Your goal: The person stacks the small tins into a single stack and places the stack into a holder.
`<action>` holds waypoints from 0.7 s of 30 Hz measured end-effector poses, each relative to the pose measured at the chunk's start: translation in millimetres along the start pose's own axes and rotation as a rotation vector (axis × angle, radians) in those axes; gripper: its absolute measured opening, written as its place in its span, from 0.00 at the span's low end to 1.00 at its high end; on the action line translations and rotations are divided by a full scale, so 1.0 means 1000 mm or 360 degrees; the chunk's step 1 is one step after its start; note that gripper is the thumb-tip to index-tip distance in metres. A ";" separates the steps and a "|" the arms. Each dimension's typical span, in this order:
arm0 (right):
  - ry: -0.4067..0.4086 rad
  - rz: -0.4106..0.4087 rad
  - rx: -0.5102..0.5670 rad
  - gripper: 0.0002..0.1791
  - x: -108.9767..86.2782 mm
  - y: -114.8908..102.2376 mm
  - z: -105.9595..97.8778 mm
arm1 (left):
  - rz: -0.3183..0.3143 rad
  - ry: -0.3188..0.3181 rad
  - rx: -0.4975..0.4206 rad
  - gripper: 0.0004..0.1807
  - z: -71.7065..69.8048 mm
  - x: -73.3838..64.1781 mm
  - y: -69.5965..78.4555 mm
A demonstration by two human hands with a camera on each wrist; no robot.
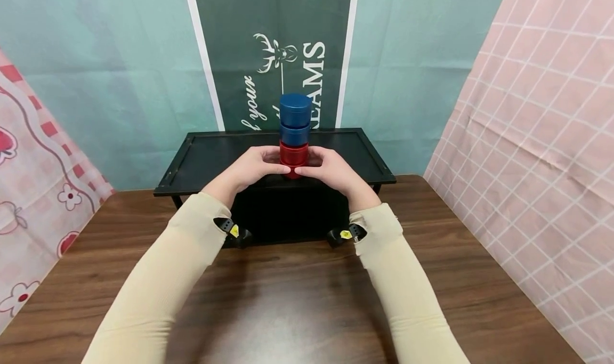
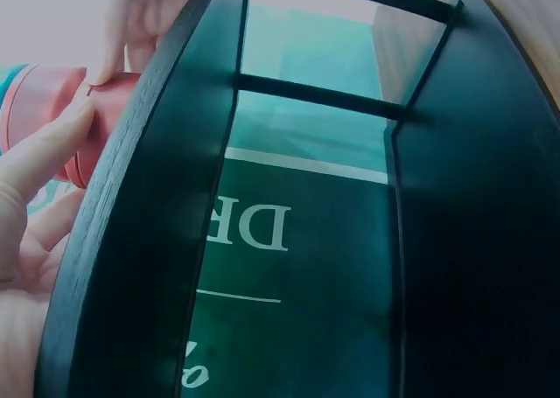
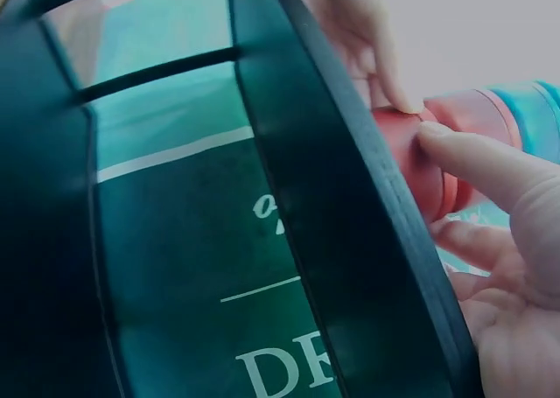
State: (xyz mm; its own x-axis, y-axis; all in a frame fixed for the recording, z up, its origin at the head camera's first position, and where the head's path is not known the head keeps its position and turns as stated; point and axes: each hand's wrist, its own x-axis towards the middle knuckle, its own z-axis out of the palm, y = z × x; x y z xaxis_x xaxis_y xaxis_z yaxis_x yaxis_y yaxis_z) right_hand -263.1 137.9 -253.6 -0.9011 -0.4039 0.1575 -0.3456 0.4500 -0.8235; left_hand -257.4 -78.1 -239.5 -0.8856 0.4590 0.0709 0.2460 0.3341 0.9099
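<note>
A blue metal tin (image 1: 295, 118) is stacked upright on a red metal tin (image 1: 293, 154), in the middle of the head view. Both hands hold the red tin low down, one from each side. My left hand (image 1: 249, 168) has its thumb across the tin's front and its fingers round the left side. The right hand (image 1: 338, 173) mirrors it, and the two thumb tips nearly meet. Both wrist views show the thumbs on the red tin (image 3: 407, 157) beside the edge of a black shelf (image 2: 105, 205). The fingertips behind the tin are partly hidden.
The black two-tier shelf (image 1: 216, 153) stands at the back of a brown wooden table (image 1: 283, 300). Behind it hangs a green cloth (image 1: 144, 60) with a dark printed panel. Pink patterned cloths (image 1: 537, 140) line both sides.
</note>
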 end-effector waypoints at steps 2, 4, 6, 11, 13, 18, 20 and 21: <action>0.0005 -0.0009 -0.0014 0.32 0.001 -0.003 0.001 | 0.0004 0.0006 0.0020 0.31 -0.001 -0.006 0.008; 0.0007 -0.0012 -0.0024 0.32 0.002 -0.005 0.001 | 0.0004 0.0007 0.0026 0.30 -0.001 -0.011 0.013; 0.0008 -0.0004 -0.0043 0.33 0.002 -0.006 0.002 | 0.0002 0.0000 0.0025 0.30 -0.002 -0.013 0.015; 0.0026 0.0005 -0.0073 0.33 0.001 -0.007 0.001 | 0.0012 -0.0011 0.0034 0.30 -0.001 -0.014 0.016; 0.0033 0.0001 -0.0078 0.34 0.001 -0.007 0.001 | 0.0010 -0.0001 0.0040 0.30 -0.002 -0.013 0.017; 0.0033 -0.0005 -0.0080 0.34 0.001 -0.009 0.001 | 0.0012 0.0012 0.0028 0.30 -0.002 -0.014 0.018; 0.0029 -0.0003 -0.0079 0.34 -0.002 -0.014 0.000 | 0.0032 0.0011 0.0014 0.31 -0.003 -0.011 0.014; 0.0032 -0.0005 -0.0081 0.34 -0.002 -0.015 0.000 | 0.0044 0.0017 0.0007 0.32 -0.003 -0.007 0.010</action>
State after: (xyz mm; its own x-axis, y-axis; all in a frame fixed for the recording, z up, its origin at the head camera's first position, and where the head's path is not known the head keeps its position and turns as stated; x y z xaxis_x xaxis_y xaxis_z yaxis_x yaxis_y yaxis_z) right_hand -256.1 132.4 -241.9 -0.9049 -0.3896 0.1714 -0.3609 0.4890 -0.7941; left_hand -249.7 -80.9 -229.7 -0.8825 0.4595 0.1002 0.2721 0.3251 0.9057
